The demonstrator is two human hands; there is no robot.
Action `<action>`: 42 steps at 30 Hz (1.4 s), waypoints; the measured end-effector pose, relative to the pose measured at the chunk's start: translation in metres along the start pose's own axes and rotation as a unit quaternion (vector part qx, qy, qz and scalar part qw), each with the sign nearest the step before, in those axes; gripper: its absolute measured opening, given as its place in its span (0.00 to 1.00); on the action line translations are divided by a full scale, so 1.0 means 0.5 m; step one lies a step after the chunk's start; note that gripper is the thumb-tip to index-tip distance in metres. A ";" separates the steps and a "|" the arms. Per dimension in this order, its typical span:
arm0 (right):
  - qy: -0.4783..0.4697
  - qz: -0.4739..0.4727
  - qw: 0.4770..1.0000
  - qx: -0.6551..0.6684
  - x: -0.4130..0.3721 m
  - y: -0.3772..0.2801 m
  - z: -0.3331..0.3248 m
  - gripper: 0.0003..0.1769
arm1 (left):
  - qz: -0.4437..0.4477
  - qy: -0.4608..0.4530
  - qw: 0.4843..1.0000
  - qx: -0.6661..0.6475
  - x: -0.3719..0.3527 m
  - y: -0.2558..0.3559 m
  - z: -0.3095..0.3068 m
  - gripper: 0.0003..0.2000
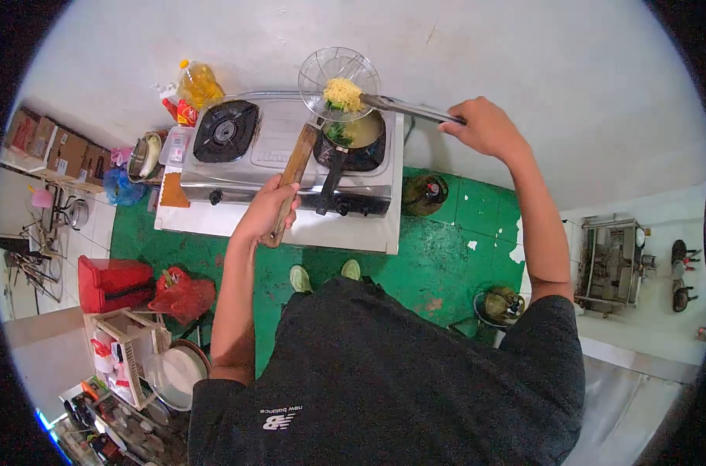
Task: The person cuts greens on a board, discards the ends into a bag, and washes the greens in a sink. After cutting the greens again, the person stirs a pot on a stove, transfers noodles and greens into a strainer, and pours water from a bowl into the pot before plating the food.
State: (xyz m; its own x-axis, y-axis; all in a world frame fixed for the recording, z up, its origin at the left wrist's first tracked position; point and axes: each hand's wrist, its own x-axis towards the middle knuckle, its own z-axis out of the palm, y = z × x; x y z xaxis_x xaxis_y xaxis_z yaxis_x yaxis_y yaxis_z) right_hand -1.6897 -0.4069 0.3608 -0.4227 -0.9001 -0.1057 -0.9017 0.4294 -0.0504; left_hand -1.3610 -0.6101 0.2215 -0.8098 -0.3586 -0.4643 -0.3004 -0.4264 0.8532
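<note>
My left hand [271,208] is closed around the wooden handle [297,163] of a wire strainer [316,71]. The strainer's basket hangs over the far edge of a saucepan, with a clump of yellow noodles [343,94] lying in it. In my right hand [485,128] is a pair of metal tongs [415,109], whose tips reach the noodles. The saucepan [382,128] sits on the right burner and holds pale liquid and green leaves [338,134]. Its black handle [332,182] points toward me.
A two-burner gas stove [283,116] stands on a white table [283,233] against the wall. The left burner [227,130] carries no pot. An oil bottle [201,84] and a red pouch [186,113] are beyond it. A gas cylinder [425,194] stands right of the table.
</note>
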 end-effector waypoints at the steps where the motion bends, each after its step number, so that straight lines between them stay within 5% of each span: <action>1: 0.002 0.001 1.000 0.004 0.000 -0.001 -0.009 0.22 | -0.002 0.001 1.000 -0.007 0.002 -0.003 0.000 0.06; 11: 0.054 -0.019 0.998 -0.004 0.037 -0.002 -0.018 0.23 | -0.008 -0.009 1.000 -0.006 -0.003 -0.010 -0.004 0.08; 16: -0.038 0.014 0.998 -0.042 0.038 -0.014 -0.009 0.26 | -0.013 0.001 1.000 -0.004 0.005 -0.019 -0.004 0.07; 19: -0.103 0.040 0.992 -0.056 0.037 -0.020 0.025 0.28 | -0.007 -0.002 1.000 -0.014 0.008 -0.014 -0.008 0.07; 26: -0.078 0.001 0.992 -0.099 0.132 0.011 0.189 0.29 | -0.001 -0.008 1.000 -0.013 -0.010 0.037 0.002 0.08; 34: -0.090 -0.057 0.984 -0.140 0.240 0.037 0.286 0.45 | -0.007 0.012 1.000 -0.009 -0.019 0.044 0.022 0.07; 42: -0.093 -0.080 0.987 -0.100 0.264 0.081 0.300 0.48 | -0.006 0.028 1.000 -0.011 -0.015 0.039 0.039 0.07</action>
State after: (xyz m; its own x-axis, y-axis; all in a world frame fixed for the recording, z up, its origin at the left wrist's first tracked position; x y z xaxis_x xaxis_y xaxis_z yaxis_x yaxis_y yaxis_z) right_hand -1.7683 -0.4973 0.1957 -0.2661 -0.9180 -0.2939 -0.9634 0.2427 0.1141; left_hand -1.3704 -0.5997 0.2464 -0.7771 -0.3988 -0.4869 -0.2974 -0.4492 0.8425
